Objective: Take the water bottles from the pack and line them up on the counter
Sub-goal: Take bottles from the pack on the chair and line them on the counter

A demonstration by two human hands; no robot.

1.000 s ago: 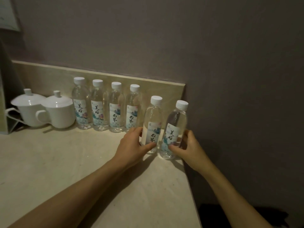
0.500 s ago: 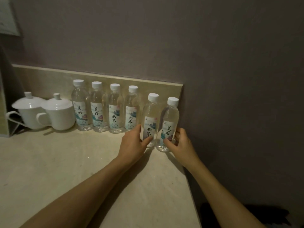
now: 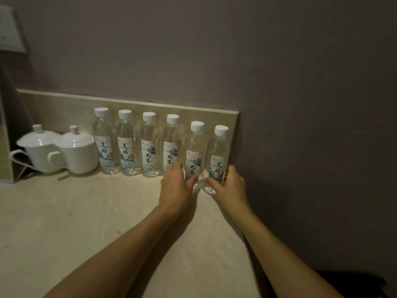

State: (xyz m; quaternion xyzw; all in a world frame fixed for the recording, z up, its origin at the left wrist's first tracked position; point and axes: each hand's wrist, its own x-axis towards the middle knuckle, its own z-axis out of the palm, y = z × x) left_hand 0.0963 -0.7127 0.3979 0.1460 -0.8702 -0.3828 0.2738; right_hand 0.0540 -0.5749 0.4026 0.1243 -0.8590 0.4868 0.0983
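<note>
Now the pale surface lies wide and bare on the near and left side, while its right edge runs from the near right up to the far right corner, just beyond the last bottle. Along the far side a low backsplash rises against the grey wall, and it ends at the same far right corner. Six water bottles stand upright in a row before that backsplash, white caps up. The four left bottles stand close together near the backsplash. The fifth bottle and the sixth bottle stand a little nearer than those four, just beside each other, the sixth close to the right edge of the surface with little room left on that side. At the far left two white lidded cups sit side by side, the right one just beside the first bottle. A dark upright object at the left border cannot be made out.

Both bare forearms reach in from the near side, angled toward the far right. The left hand wraps the lower part of the fifth bottle, thumb on its front label and fingers around its left side. The right hand grips the lower part of the sixth bottle, thumb across the front and fingers curled around its right side. Both bottles appear to rest on the surface.
</note>
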